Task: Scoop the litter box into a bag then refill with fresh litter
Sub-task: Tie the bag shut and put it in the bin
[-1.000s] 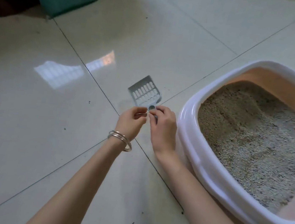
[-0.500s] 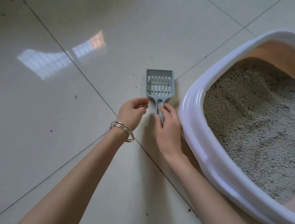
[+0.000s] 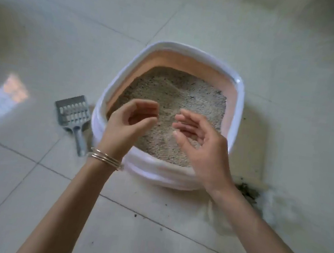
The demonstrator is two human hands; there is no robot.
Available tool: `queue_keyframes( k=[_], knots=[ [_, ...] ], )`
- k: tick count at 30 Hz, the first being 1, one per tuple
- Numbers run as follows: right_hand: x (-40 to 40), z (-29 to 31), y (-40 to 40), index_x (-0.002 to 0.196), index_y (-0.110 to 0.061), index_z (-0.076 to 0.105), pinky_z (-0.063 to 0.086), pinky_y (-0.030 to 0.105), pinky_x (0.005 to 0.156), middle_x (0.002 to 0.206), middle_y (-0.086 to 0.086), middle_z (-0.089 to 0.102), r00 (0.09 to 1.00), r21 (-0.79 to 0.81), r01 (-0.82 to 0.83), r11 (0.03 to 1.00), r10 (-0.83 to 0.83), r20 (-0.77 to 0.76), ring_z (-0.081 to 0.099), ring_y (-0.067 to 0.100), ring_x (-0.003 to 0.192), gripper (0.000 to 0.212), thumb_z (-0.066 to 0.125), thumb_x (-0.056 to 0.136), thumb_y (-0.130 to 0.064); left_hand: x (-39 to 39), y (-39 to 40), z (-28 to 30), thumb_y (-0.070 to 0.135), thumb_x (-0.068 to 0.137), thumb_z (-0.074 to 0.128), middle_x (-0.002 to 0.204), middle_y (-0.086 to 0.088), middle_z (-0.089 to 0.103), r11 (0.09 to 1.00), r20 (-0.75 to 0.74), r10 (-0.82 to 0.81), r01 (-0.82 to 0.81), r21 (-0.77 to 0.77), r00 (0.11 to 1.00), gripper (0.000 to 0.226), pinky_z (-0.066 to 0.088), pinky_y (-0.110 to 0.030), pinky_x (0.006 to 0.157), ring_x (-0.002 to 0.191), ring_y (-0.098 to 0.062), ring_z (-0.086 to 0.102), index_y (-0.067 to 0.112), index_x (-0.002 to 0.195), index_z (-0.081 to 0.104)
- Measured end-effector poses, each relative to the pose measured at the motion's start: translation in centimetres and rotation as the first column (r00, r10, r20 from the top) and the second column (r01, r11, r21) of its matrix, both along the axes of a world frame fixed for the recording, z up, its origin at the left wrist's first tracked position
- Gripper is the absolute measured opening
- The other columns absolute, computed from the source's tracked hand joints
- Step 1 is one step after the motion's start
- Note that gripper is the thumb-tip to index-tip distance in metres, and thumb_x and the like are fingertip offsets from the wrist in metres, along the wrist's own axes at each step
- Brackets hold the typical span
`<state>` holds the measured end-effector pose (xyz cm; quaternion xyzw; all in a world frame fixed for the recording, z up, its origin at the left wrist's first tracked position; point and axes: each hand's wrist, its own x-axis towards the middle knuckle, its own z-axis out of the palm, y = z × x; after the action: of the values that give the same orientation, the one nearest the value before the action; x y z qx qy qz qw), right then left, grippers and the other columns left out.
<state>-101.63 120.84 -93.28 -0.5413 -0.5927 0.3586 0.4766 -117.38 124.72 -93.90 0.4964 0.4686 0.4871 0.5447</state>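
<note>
Head view: left hand [image 3: 130, 121] and right hand [image 3: 197, 139] hover over the litter box [image 3: 238, 105], fingers loosely curled, holding nothing. The scoop [image 3: 73, 112] lies on the floor [image 3: 46, 38], left of the left hand. Risk: reaching blind could knock litter [image 3: 186, 95] over the rim.

Litter box [image 3: 238, 105], white rim with peach inner wall, sits on pale tiled floor [image 3: 27, 193]; grey litter [image 3: 183, 92] fills it, surface uneven. Left hand [image 3: 128, 125] and right hand [image 3: 201, 149] both above the near half of the litter, fingers loosely curled, nothing held. Thin bangles [image 3: 105, 158] on the left wrist. Grey slotted scoop [image 3: 73, 112] lies flat on floor just left of the box, handle toward the person. Dark debris and a whitish bag [image 3: 266, 203] at the box's near right.
</note>
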Motion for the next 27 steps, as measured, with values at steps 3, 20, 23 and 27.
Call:
queue_keyframes(
  k=[3, 20, 23, 27],
  knots=[
    [6.5, 1.2, -2.9, 0.108, -0.025, 0.06, 0.049, 0.02, 0.087, 0.103, -0.002, 0.068, 0.987, -0.023, 0.152, 0.988, -0.153, -0.045, 0.066, 0.009, 0.095, 0.037, 0.069, 0.08, -0.002, 6.7, -1.3, 0.2, -0.008, 0.078, 0.061, 0.093, -0.004, 0.067, 0.969, -0.01, -0.249, 0.249, 0.006, 0.969, 0.029, 0.05, -0.013, 0.073, 0.083, -0.004, 0.066, 0.011, 0.099, 0.061],
    [23.9, -8.7, -12.7, 0.108, -0.018, 0.066, 0.042, 0.021, 0.098, 0.11, -0.01, 0.058, 0.761, -0.181, 0.614, 0.769, -0.514, 0.395, 0.055, 0.005, 0.107, 0.032, 0.073, 0.078, -0.013, 19.7, -5.6, -7.6, 0.0, 0.076, 0.066, 0.098, 0.004, 0.062, 0.794, -0.519, -0.505, 0.607, 0.033, 0.69, 0.031, 0.04, -0.002, 0.084, 0.086, -0.003, 0.06, 0.023, 0.097, 0.062],
    [24.3, -9.9, -11.9, 0.116, -0.02, 0.062, 0.038, 0.031, 0.104, 0.121, -0.001, 0.054, 0.775, -0.26, 0.578, 0.774, -0.42, 0.471, 0.05, 0.011, 0.115, 0.039, 0.072, 0.079, -0.014, 19.4, -6.6, -9.6, 0.011, 0.072, 0.065, 0.107, -0.001, 0.057, 0.721, -0.725, -0.443, 0.69, 0.062, 0.528, 0.04, 0.034, -0.009, 0.093, 0.099, -0.013, 0.054, 0.015, 0.111, 0.061],
    [24.1, -10.8, -11.0, 0.106, -0.02, 0.066, 0.047, 0.027, 0.092, 0.114, 0.004, 0.059, 0.775, -0.296, 0.604, 0.74, -0.458, 0.436, 0.058, 0.017, 0.103, 0.029, 0.07, 0.08, -0.009, 19.3, -7.9, -11.4, 0.005, 0.066, 0.058, 0.121, -0.014, 0.055, 0.757, -0.791, -0.379, 0.653, 0.033, 0.48, 0.051, 0.04, -0.047, 0.102, 0.118, -0.037, 0.048, 0.008, 0.117, 0.057]
  ],
)
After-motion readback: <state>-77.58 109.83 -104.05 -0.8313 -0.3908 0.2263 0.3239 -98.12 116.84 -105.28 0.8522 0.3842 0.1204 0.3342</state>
